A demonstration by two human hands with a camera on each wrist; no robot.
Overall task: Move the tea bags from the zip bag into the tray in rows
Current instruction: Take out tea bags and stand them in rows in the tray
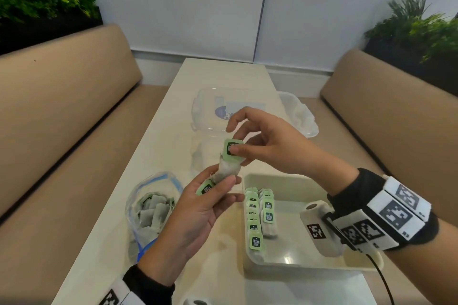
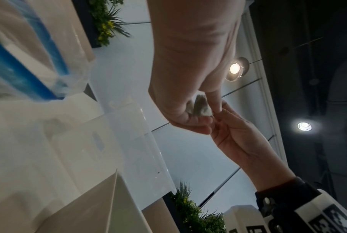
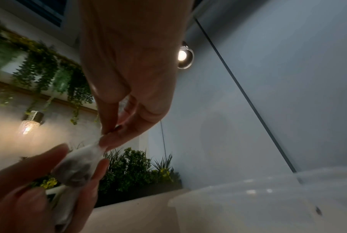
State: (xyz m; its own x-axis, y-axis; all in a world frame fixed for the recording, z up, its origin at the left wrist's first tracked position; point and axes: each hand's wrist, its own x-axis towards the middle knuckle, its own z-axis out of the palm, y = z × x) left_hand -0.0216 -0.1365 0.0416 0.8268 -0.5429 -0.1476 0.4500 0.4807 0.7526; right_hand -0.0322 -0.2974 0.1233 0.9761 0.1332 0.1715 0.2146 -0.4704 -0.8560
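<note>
Both hands are raised over the table [image 1: 158, 146], between the zip bag [image 1: 151, 208] at near left and the tray [image 1: 309, 250] at near right. The left hand [image 1: 198, 215] lies palm up, its thumb and fingers curled round a small bunch of tea bags [image 1: 228, 169] that stand up out of the grip; a green tag [image 1: 207, 187] shows against the palm. The right hand [image 1: 270, 146] reaches in from the right and pinches the green tag [image 1: 233, 148] of the top bag between thumb and fingers, with the forefinger lifted and bent above it. In the right wrist view the fingertips [image 3: 111, 138] are pressed together on the top of a bag [image 3: 79, 167]. The zip bag stands open with its blue seal spread, and more tea bags lie loose inside. In the tray two rows of tea bags [image 1: 259, 215] run near to far along its left side, tags up; the left row is longer. A clear box [image 1: 223, 111] sits further off.
</note>
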